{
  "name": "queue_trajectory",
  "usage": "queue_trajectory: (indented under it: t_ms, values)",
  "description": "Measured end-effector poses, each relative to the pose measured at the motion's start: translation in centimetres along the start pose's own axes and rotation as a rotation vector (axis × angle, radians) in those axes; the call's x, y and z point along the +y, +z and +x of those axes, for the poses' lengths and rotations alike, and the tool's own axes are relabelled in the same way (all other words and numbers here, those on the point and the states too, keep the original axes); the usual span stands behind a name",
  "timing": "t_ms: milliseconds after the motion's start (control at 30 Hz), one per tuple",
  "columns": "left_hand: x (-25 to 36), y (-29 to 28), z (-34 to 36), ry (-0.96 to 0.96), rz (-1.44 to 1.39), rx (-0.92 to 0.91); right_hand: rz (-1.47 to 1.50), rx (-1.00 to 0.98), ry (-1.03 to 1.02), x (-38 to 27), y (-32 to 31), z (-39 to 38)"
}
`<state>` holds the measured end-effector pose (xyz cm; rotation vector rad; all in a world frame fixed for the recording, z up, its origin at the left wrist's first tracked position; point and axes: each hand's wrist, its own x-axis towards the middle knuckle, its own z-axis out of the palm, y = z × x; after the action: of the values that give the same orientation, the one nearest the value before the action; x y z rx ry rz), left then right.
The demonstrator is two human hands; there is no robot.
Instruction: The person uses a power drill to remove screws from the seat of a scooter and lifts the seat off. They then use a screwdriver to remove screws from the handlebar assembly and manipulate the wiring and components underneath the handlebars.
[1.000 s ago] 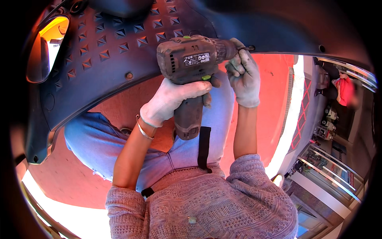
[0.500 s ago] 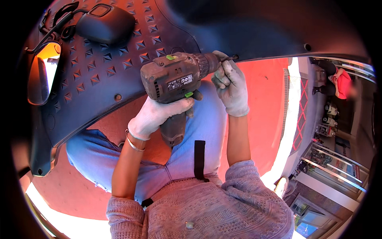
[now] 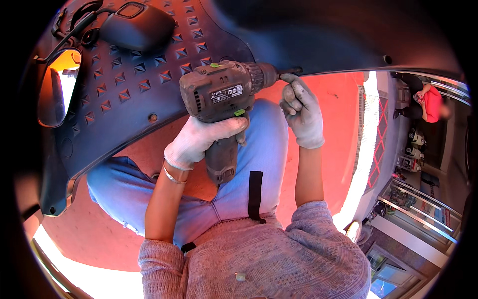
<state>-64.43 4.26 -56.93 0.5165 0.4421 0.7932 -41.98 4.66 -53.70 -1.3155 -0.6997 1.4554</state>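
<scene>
The red floor [image 3: 341,129] spreads beneath everything. Above it, across the top, runs the dark panel [image 3: 226,45], studded with raised pyramids toward the left and smooth toward the right. The person's grey knit sweater [image 3: 279,249] fills the bottom middle, and blue jeans [image 3: 266,137] show between it and the panel, the legs bent.

The drill [image 3: 214,89] is held over the jeans, in front of the panel's edge, its chuck pointing right and its handle slanting down. 2 mirrors sit at upper left: a black mirror [image 3: 137,27], back up, on the panel, and a glass-up mirror [image 3: 60,87] beside it.

2 gloved hands are at work. The left hand [image 3: 196,139] is wrapped around the drill's handle, thumb across the near side. The right hand [image 3: 303,114] has its index finger raised to just below the bit [image 3: 284,71], the other fingers curled; whether it touches or pinches anything, I cannot tell.

Farther right is 1 person in a red top [image 3: 432,104]. Smaller are a black strap [image 3: 255,194] over the jeans, a bracelet [image 3: 173,174] on the left wrist and a round screw [image 3: 153,117] in the panel.
</scene>
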Motion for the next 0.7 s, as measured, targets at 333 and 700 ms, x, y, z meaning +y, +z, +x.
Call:
queue_trajectory:
  t_ms: [333, 700]
  values:
    - [0.0, 0.4, 0.1, 0.048, 0.097, 0.011, -0.012, 0.017, 0.000, -0.1, -1.9, -1.1]
    - [0.2, 0.5, -0.1, 0.018, 0.040, -0.007, -0.037, 0.003, 0.013, -0.2, -1.7, -1.5]
